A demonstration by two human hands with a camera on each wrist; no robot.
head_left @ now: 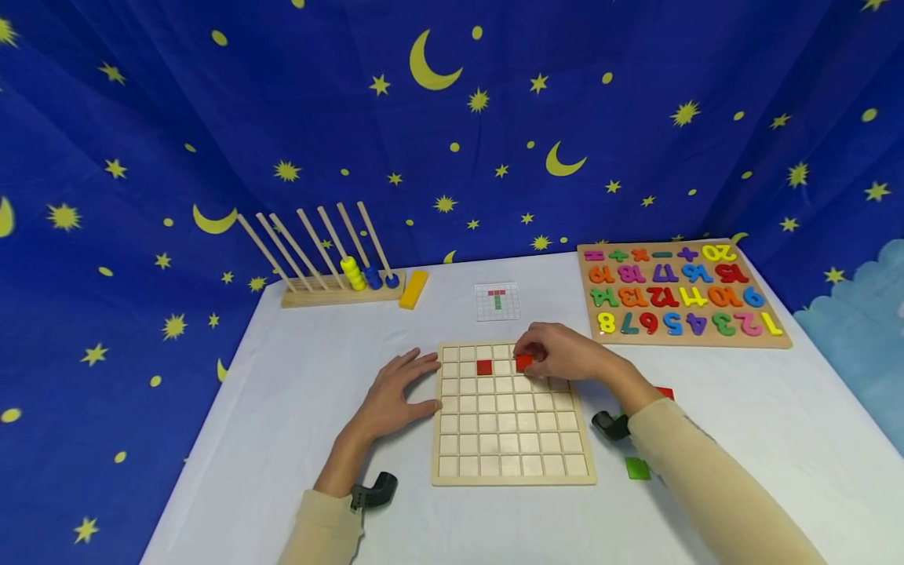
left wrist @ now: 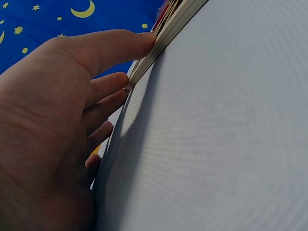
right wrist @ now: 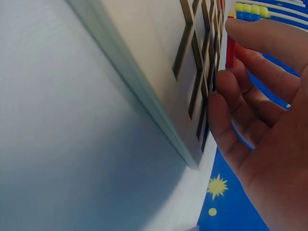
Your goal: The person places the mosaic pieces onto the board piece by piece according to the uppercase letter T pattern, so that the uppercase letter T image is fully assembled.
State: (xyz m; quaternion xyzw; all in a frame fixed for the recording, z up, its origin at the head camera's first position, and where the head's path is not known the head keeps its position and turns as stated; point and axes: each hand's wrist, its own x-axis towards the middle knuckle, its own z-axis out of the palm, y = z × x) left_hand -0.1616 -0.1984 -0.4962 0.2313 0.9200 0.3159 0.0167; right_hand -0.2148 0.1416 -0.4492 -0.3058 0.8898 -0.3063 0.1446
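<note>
A wooden grid board (head_left: pixel 514 480) lies flat on the white table, its squares pale except for one red square tile (head_left: pixel 483 367) in the second row from the top. Over that same row, further right, my right hand (head_left: pixel 565 351) pinches another red tile (head_left: pixel 523 362) between thumb and fingers. The right wrist view shows this tile (right wrist: pixel 230 50) edge-on, close over the board (right wrist: pixel 159 96). At the board's left edge rests my left hand (head_left: pixel 395 395), fingers spread, thumb and fingertips touching the rim. In the left wrist view the thumb (left wrist: pixel 139 44) lies against the board's side.
Right of the board lie a green tile (head_left: pixel 638 468) and a red tile (head_left: pixel 665 392), partly under the right forearm. Behind it sits a pattern card (head_left: pixel 497 302) with a red and green T. A peg abacus (head_left: pixel 346 294), a yellow block (head_left: pixel 413 289) and a number puzzle board (head_left: pixel 685 340) stand further back.
</note>
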